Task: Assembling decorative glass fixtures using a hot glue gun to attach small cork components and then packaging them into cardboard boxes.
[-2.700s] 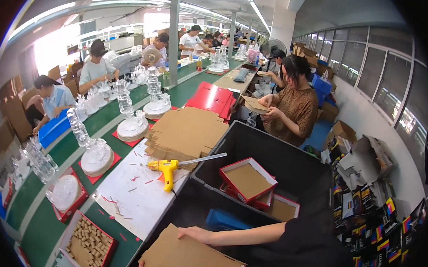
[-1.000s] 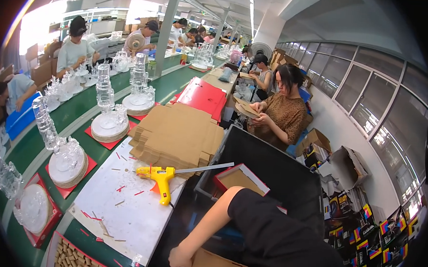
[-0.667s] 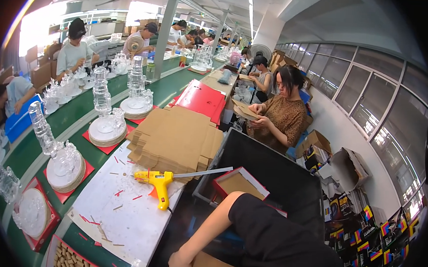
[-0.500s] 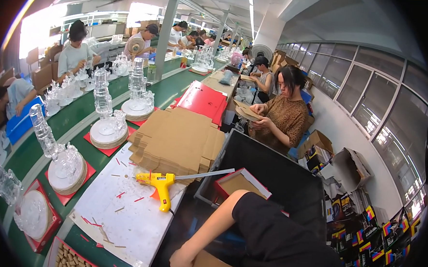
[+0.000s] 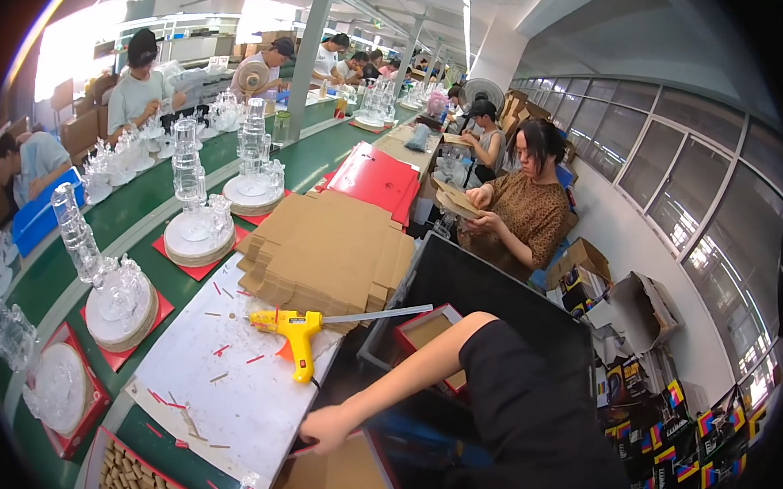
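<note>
While right hand [image 5: 329, 427] touches box [image 5: 335, 474] — grip unclear, left hand unseen, lettered black packaging [image 5: 683, 450]

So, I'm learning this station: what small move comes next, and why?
Perhaps press the far edge of the cardboard box with the right hand: that hand is at this edge, the box's inside faces up, and the glue gun rests on the white board.

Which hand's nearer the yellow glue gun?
Right, as far as visible: right hand is nearer the wearer than the glue gun, at the box's far edge; left hand is out of view.
</note>
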Demonstrator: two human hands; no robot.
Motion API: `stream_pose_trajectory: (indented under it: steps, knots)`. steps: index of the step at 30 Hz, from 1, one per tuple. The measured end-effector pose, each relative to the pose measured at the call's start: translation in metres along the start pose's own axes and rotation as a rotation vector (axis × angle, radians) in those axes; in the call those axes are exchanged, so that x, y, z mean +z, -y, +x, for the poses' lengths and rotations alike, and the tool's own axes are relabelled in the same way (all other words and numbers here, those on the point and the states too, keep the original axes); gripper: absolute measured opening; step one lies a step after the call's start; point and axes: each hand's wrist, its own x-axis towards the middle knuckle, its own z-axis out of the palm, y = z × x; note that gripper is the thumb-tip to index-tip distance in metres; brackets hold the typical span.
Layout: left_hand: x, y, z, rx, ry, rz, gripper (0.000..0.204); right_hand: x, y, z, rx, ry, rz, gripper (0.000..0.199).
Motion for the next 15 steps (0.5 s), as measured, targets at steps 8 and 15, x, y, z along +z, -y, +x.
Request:
stream_pose_trajectory:
  steps: [8, 15]
  knots:
    - [0.014, 0.054, 0.032, 0.110, -0.261, -0.172, 0.041, -0.004, 0.006, -0.035, -0.161, -0.132, 0.044, 0.011]
    - [0.001, -0.011, 0.039, 0.256, 0.000, -0.006, 0.037, 0.002, 0.012, -0.031, -0.220, -0.102, 0.012, 0.006]
